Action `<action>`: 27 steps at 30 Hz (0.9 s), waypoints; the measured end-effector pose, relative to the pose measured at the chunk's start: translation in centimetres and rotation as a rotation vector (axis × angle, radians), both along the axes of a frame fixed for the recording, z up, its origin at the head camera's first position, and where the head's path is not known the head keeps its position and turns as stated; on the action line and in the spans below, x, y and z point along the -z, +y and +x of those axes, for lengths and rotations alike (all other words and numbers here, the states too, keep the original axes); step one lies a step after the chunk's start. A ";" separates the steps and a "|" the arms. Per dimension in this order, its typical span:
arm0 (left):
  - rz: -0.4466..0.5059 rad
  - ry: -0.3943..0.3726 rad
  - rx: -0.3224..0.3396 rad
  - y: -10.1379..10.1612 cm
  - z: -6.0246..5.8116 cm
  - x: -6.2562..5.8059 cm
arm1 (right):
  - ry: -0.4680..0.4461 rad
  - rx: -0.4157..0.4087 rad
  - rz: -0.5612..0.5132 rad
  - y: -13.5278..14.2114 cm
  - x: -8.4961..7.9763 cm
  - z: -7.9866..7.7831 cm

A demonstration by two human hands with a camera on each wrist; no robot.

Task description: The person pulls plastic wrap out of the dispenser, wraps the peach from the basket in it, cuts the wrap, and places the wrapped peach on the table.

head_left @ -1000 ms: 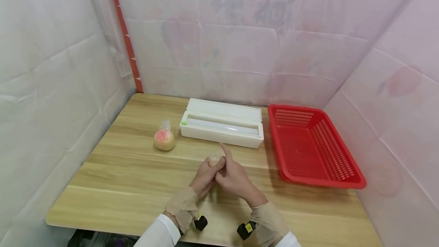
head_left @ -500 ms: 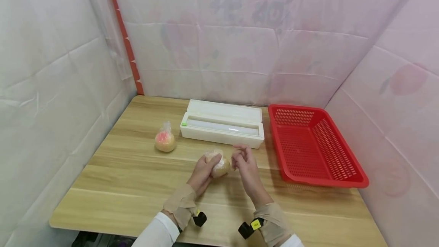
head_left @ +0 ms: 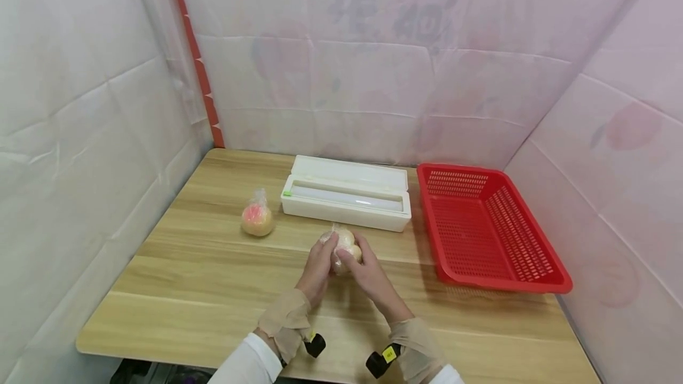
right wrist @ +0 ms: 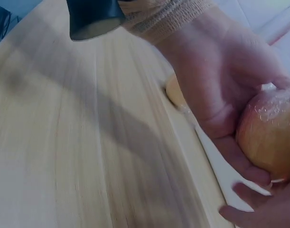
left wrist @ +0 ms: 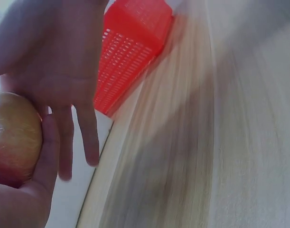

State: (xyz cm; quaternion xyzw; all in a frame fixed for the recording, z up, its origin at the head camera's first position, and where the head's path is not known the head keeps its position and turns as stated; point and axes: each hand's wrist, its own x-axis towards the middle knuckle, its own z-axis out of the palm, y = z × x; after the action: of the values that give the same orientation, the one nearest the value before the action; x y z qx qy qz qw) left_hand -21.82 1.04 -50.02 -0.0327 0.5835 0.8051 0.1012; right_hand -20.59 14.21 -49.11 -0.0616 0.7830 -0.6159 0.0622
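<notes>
Both hands hold an apple (head_left: 347, 240) wrapped in clear film, just above the table's middle. My left hand (head_left: 316, 268) grips it from the left side. Against its right side lies my right hand (head_left: 374, 280), thumb in front and index finger behind. In the left wrist view, two fingers of the right hand (left wrist: 54, 57) hang straight beside the apple (left wrist: 14, 137). Crumpled film shows on the apple (right wrist: 273, 128) in the right wrist view, where the left hand (right wrist: 220, 80) cups it. A second wrapped apple (head_left: 257, 220), its film gathered on top, stands to the left.
Behind the hands stands a white cling film box (head_left: 341, 213), lid raised, with a film roll (head_left: 347, 195) inside. A red plastic basket (head_left: 496, 283) sits on the right of the wooden table (head_left: 203, 289). White sheeting (head_left: 368, 76) encloses the back and sides.
The right hand left the apple, lifted off to the right with bent fingers, then came back onto it. The apple has turned in the hands. Box, basket and second apple stayed put.
</notes>
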 end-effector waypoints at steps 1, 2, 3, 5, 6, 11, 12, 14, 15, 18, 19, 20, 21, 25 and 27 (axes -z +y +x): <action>0.004 -0.007 -0.001 0.0 0.0 0.0 | -0.019 -0.011 -0.010 0.1 0.1 0.0; 0.010 -0.020 0.000 0.0 0.0 0.0 | -0.031 -0.016 -0.017 0.1 0.1 0.1; 0.017 -0.032 0.000 0.0 0.0 0.1 | -0.031 -0.021 -0.024 0.2 0.2 0.2; 0.067 -0.063 0.016 -0.1 -0.2 0.0 | -0.026 -0.028 -0.035 0.3 0.4 0.3; 0.100 -0.080 0.028 -0.1 -0.3 0.0 | -0.017 -0.027 -0.033 0.4 0.5 0.3; 0.167 -0.103 0.130 -0.5 -0.6 -0.4 | 0.040 -0.032 -0.010 0.8 0.5 0.3; 0.143 -0.094 0.146 -0.6 -0.6 -0.4 | 0.050 -0.032 -0.003 0.9 0.6 0.2; 0.070 -0.073 0.159 -0.6 -0.5 -0.5 | 0.063 -0.040 -0.001 0.9 0.6 0.2; 0.047 -0.060 0.156 -0.6 -0.5 -0.5 | 0.062 -0.043 -0.002 0.9 0.5 0.2; -0.012 -0.051 0.125 -0.5 -0.4 -0.6 | 0.073 -0.054 0.011 0.8 0.4 0.2; -0.016 -0.049 0.115 -0.4 -0.4 -0.7 | 0.078 -0.057 0.013 0.7 0.4 0.2; -0.016 -0.047 0.107 -0.3 -0.3 -0.7 | 0.079 -0.053 0.020 0.7 0.3 0.2; -0.017 -0.046 0.101 -0.2 -0.3 -0.7 | 0.086 -0.052 0.023 0.7 0.3 0.2; -0.005 -0.048 0.090 0.2 -0.2 -0.7 | 0.131 -0.045 0.058 0.6 0.2 0.3; 0.009 -0.056 0.083 0.3 -0.2 -0.6 | 0.162 -0.054 0.083 0.6 0.3 0.3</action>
State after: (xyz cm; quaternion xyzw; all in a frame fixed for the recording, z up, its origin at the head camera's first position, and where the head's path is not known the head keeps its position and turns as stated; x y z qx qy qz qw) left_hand -22.01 1.33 -49.37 -0.0307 0.5778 0.8015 0.1511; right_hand -20.26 14.79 -49.44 -0.1295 0.8083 -0.5741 0.0178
